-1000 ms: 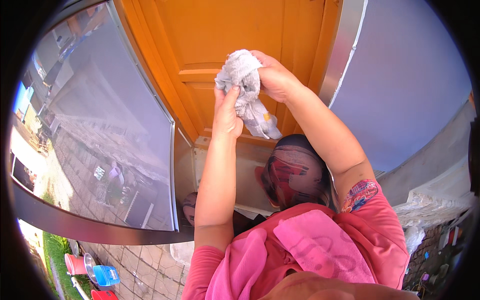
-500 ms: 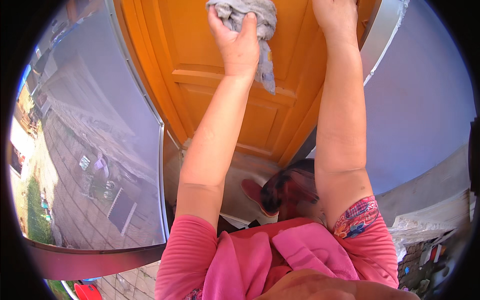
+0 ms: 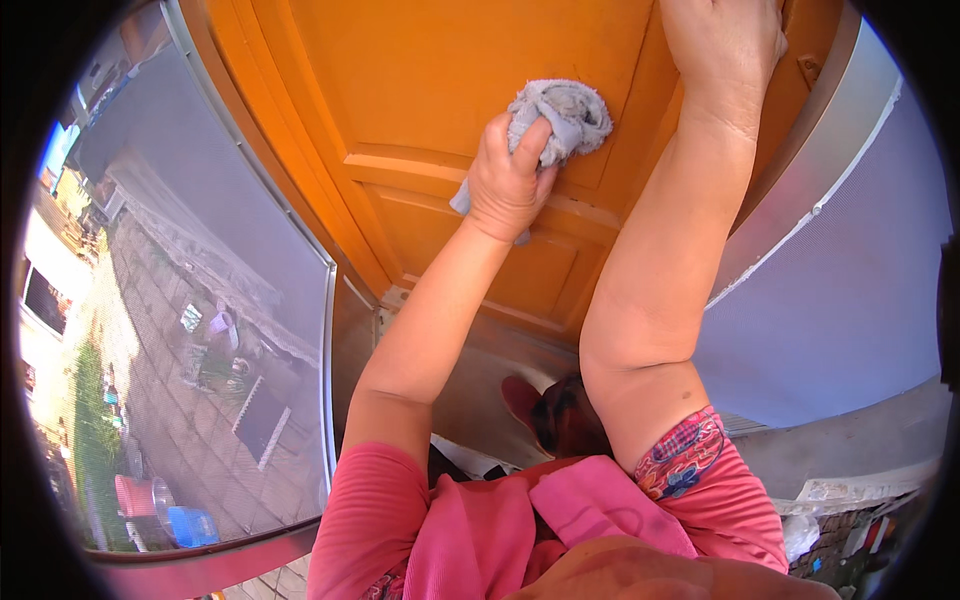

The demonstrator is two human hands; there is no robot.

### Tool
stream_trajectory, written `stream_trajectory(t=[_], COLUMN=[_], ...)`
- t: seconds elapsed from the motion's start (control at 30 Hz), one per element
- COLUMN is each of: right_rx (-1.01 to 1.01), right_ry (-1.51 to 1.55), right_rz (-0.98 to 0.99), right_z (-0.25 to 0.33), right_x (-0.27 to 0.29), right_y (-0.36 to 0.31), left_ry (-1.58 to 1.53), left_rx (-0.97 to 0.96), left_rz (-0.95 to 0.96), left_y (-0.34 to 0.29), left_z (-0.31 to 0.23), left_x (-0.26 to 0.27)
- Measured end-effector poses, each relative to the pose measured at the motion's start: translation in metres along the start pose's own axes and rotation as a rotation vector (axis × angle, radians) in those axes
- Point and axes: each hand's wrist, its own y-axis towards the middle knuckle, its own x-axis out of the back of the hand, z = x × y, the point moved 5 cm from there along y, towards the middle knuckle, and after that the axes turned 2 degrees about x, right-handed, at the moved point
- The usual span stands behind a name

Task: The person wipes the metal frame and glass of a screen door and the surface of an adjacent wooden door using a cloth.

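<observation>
Head view showed the left hand with its fingers curled tight around a crumpled grey cloth. The thumb lay across the front of the wad, and most of the cloth bulged out at the one o'clock side of the knuckles. A loose corner of the cloth hung out below the hand at about seven o'clock. The cloth was pressed flat against an orange door, just above the raised ledge between the upper and lower panels.

The right hand was at two o'clock from the left hand, well apart from the cloth. It rested against the door near the door's right edge. Its fingers ran up out of the frame, so it could not be determined how far open they were or whether they held anything.

Both forearms rose from the lower edge of the frame, out of pink sleeves. A metal door frame ran diagonally at three o'clock from the hands, with a pale grey wall beyond it. At nine o'clock, a glass pane reflected a paved yard. A dark sandal with a reddish sole stood on the threshold at six o'clock from the hands.
</observation>
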Motion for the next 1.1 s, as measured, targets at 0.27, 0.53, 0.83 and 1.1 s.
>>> stream_trajectory(t=[0.27,0.53,0.83,1.1], right_rx=[0.014,0.047,0.041,0.053], right_ry=[0.025,0.035,0.038,0.031], right_rz=[-0.005,-0.012,-0.023,-0.057], right_z=[0.004,0.004,0.001,0.001], right_x=[0.005,0.008,0.006,0.006], right_y=[0.001,0.001,-0.001,-0.006], left_ry=[0.088,0.081,0.202,0.205], left_rx=[-0.138,-0.011,-0.032,-0.095], left_rz=[-0.081,-0.084,0.285,0.044], left_y=[0.104,0.138,0.037,0.157], left_z=[-0.013,-0.014,0.001,-0.010], left_x=[0.015,0.003,0.024,0.036])
